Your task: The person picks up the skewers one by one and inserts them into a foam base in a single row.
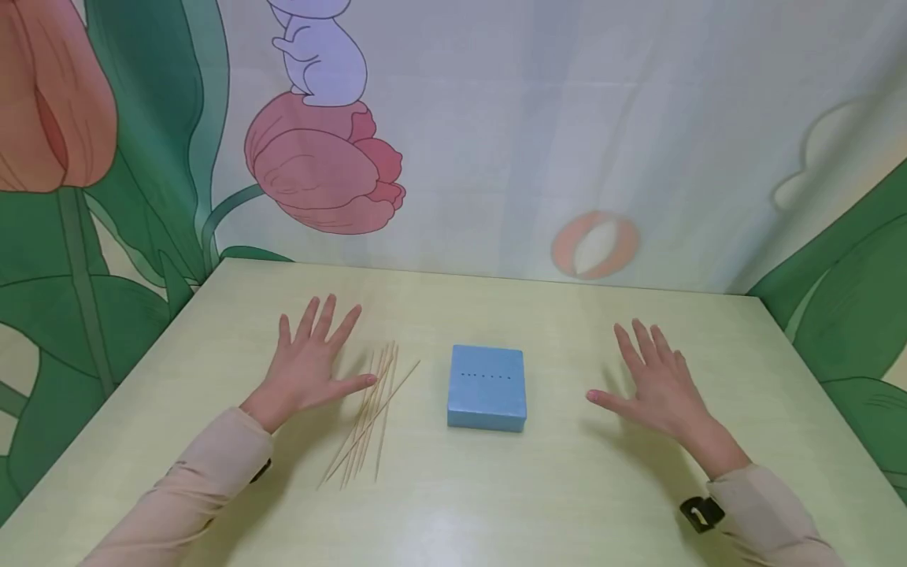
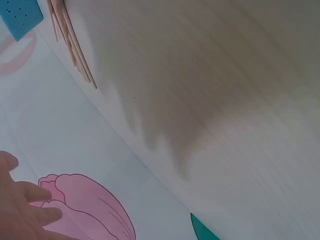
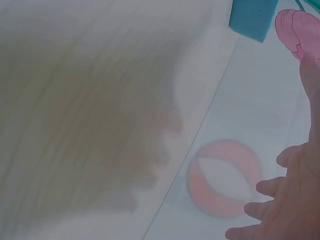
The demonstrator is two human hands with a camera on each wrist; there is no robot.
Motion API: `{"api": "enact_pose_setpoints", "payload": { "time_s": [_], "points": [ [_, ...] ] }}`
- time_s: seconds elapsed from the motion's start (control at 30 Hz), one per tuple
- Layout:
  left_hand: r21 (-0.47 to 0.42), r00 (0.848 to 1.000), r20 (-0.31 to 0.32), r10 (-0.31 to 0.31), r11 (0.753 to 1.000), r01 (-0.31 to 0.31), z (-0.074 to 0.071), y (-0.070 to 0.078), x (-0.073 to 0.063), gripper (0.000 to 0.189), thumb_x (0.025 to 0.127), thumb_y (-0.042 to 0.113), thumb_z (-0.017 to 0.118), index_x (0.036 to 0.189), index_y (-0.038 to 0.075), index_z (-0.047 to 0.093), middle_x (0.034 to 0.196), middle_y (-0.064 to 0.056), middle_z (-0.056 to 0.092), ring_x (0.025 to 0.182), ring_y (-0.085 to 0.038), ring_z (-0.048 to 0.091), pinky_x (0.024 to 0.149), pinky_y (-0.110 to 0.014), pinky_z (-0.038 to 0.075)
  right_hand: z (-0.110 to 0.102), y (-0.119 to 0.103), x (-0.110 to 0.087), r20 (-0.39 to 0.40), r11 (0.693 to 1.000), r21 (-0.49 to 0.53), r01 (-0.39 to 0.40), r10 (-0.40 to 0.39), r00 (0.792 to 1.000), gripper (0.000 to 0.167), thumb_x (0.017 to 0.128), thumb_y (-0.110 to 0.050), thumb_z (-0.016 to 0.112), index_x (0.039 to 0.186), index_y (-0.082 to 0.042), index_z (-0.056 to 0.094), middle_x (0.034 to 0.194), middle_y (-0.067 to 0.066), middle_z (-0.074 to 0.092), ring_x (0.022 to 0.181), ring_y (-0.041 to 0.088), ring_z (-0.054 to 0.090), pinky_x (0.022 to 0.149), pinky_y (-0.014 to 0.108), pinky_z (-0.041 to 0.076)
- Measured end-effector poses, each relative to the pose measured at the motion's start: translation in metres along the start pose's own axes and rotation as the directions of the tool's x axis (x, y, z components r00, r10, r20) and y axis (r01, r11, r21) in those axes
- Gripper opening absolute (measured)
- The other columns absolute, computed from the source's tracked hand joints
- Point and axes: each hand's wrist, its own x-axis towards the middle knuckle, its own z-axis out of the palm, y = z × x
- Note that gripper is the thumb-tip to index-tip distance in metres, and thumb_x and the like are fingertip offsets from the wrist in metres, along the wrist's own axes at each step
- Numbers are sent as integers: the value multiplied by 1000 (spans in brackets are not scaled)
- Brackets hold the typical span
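The blue box (image 1: 487, 394) sits flat on the counter, its top bearing a row of dark dots that look like small holes. It is probably stiff and fairly light, with a smooth, perhaps slightly slippery skin; its weight cannot be read for certain. The best hold is likely across two opposite side walls, low down, keeping fingertips off the dotted top.

Just beside the box, on the person's left, thin wooden sticks (image 1: 370, 424) lie in a loose, crossing bundle. These should be very light, stiff along their length yet easy to snap, and apt to roll. A pinch of thumb and forefinger near the middle of a single stick should suit; squeezing the whole bundle could scatter or break some.

Farther left of the box, the left hand (image 1: 305, 370) has its fingers spread apart and holds nothing; its thumb overlaps the sticks in the head view, though touch cannot be confirmed. Well to the right of the box, the right hand (image 1: 662, 386) is likewise splayed and holds nothing.

Beneath the box spreads the pale counter (image 1: 553, 488); behind it hangs a printed backdrop (image 1: 482, 157).
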Motion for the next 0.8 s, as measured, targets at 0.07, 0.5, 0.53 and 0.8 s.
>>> {"api": "enact_pose_setpoints", "payload": {
  "time_s": [0.07,0.5,0.53,0.8],
  "points": [
    [-13,1000,0,13,1000,-13,0,-1,0,96,74,72,49,147,20,13,147,-23,14,135,-40,4,98,-68,4,1,-4,1,18,1000,29,11,-11,1000,100,77,-60,59,145,-2,13,148,24,8,134,43,1,96,68,11],
    [-329,943,263,202,938,-109,8,-15,20,83,73,46,72,141,15,34,117,-9,40,99,-24,43,76,-35,43,31,-34,28,102,931,301,205,-245,964,100,71,-44,74,141,4,22,146,26,13,131,46,9,100,62,17],
    [-359,932,284,226,926,-115,8,-16,23,83,73,43,73,141,14,35,115,-9,40,96,-23,43,73,-34,42,33,-36,30,110,920,330,213,-262,959,101,70,-43,75,141,4,21,146,25,13,131,45,10,100,62,17],
    [-461,839,447,310,884,-81,20,-15,42,88,67,32,81,141,15,36,94,-5,44,84,-20,41,72,-30,37,46,-50,45,146,845,478,241,-347,926,101,69,-39,77,142,3,21,147,23,15,133,40,13,102,59,20]
  ]
}}
